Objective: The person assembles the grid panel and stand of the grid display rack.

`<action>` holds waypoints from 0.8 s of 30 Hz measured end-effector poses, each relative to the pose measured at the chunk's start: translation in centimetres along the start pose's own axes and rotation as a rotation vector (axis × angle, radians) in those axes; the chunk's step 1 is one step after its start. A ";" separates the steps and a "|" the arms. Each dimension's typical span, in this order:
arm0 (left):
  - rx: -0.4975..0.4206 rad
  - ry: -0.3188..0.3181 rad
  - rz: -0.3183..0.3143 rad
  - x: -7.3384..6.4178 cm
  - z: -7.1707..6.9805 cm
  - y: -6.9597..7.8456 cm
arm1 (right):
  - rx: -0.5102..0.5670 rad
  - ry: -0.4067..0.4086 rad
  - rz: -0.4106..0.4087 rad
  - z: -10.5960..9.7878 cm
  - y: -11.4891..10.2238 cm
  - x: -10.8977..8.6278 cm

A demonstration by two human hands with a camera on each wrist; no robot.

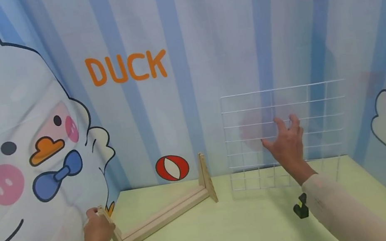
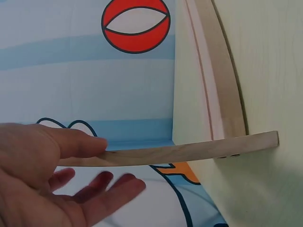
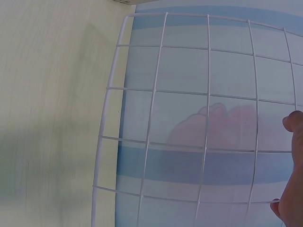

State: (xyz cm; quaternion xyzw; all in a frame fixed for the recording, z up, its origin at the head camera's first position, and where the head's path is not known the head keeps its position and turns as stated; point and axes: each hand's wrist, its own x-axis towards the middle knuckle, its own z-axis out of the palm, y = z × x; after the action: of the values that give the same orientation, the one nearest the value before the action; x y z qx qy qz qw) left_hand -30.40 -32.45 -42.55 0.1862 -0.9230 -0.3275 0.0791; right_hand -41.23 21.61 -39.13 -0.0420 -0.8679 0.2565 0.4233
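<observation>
Left hand pinches the wooden stand's near upright at 7 o'clock. Right hand, fingers spread, reaches the wire grid at 3 o'clock. The grid looks light and springy; best gripped by its rim.

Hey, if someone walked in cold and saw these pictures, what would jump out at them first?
Probably the bright cartoon duck backdrop with orange DUCK lettering behind the pale green table. Next, the right hand spread open at the white wire grid standing upright at the back. At front left, the left hand grips one end piece of a wooden stand lying on the table.
</observation>
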 end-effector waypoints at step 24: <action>0.000 -0.022 0.038 2.6 1.0 -0.3 | -0.018 -0.009 0.003 0.1 -0.1 -0.4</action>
State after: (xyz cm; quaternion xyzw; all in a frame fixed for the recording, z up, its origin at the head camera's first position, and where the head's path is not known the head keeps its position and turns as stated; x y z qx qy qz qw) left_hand -32.93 -33.10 -43.51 0.1649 -0.9271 -0.3281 0.0750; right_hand -41.03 21.40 -39.36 -0.0458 -0.8720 0.2493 0.4187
